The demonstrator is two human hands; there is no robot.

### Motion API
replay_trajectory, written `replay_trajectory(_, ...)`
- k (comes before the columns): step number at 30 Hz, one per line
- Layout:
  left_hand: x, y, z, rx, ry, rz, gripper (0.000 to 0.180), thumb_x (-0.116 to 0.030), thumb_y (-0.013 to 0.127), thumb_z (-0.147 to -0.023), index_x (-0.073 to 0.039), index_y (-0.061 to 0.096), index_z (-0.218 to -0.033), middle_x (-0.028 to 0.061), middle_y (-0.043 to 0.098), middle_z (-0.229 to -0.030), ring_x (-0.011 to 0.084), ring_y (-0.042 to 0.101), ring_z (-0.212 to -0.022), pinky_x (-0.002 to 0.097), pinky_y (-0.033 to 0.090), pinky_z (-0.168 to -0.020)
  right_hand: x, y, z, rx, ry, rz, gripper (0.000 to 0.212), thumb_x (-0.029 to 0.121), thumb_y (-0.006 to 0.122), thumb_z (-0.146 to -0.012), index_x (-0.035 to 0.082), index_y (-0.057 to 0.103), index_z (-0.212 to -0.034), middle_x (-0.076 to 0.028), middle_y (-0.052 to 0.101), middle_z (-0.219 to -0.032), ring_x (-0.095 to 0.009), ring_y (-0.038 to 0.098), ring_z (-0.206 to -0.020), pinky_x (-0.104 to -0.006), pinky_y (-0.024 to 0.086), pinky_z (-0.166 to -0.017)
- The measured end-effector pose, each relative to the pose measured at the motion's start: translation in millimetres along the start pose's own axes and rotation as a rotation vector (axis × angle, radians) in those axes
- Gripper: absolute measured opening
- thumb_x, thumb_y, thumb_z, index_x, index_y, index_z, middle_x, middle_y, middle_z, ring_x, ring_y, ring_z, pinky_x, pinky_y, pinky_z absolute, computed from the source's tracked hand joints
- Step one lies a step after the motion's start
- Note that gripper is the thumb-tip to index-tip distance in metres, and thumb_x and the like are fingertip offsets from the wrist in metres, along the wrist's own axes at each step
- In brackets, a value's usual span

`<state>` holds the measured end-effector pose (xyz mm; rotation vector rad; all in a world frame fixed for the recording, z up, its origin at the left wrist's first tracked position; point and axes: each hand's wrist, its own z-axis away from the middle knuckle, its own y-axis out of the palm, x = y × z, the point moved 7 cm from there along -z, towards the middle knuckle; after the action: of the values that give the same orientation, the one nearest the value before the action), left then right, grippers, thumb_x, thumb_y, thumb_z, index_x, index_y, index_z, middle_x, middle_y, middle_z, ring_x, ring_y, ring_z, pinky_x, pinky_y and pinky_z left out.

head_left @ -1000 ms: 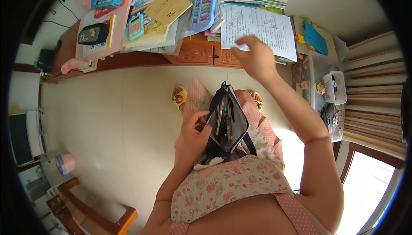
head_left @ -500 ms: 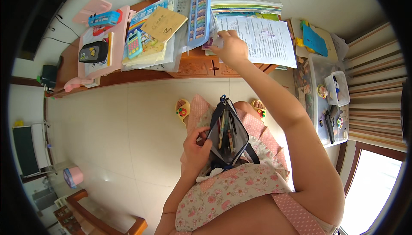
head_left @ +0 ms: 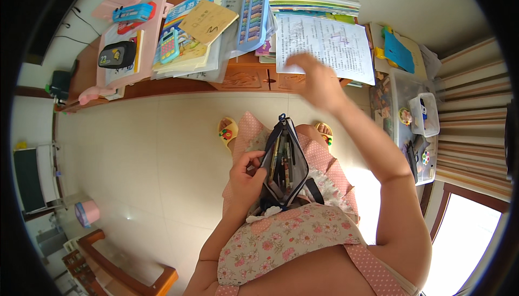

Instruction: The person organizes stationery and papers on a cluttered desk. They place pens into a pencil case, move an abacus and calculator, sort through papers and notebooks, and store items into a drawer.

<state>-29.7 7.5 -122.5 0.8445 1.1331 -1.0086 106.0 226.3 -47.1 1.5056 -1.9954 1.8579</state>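
On my lap rests an unzipped dark pencil case [head_left: 301, 169] with a pale grey lining and several pens and pencils [head_left: 281, 161] inside. My left hand [head_left: 247, 180] pinches its left edge, thumb and fingers closed on the rim. In the air between the desk and my lap is my right hand [head_left: 319, 82], smeared by motion. Its fingers lie in front of the near edge of the printed sheets [head_left: 324, 42], and whether they hold anything cannot be made out.
Along the wooden desk [head_left: 243, 79] lie a blue abacus frame [head_left: 253, 18], a brown booklet [head_left: 208, 21], a turquoise calculator [head_left: 169, 46] and a black case [head_left: 117, 54] on a pink stand. To the right stands a clear storage box [head_left: 397, 93] with a white tray [head_left: 424, 113] on top.
My right hand has pulled back from the near left corner of the printed sheets, toward me and to the right. My left hand keeps its grip on the pencil case.
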Motion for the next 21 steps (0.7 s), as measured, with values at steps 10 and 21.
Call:
replay_trajectory(10,-5.8,-2.0,-0.1,0.034,-0.074,-0.098,0.034,0.009,0.054,-0.074,-0.001,0.060,-0.106,-0.0004,0.045,-0.087,0.0065,0.047,-0.081,0.0177,0.042,-0.070,-81.2,68.2,-132.0,0.299,0.367,0.443,0.075,0.040,0.072,-0.073,0.010,0.040,-0.134,-0.010,0.041,-0.139,-0.029,0.056,-0.113,-0.0403,0.050,-0.090)
replay_trajectory(21,-11.9,1.9,-3.0,0.024,-0.016,-0.141,0.033,0.008,0.055,-0.073,0.000,0.062,-0.104,0.0015,0.046,-0.083,0.0071,0.049,-0.077,0.0181,0.045,-0.065,-84.7,74.7,-125.4,0.290,0.242,0.439,0.040,0.032,0.057,-0.085,0.019,0.054,-0.123,-0.010,0.049,-0.127,-0.029,0.060,-0.104,-0.0405,0.051,-0.086)
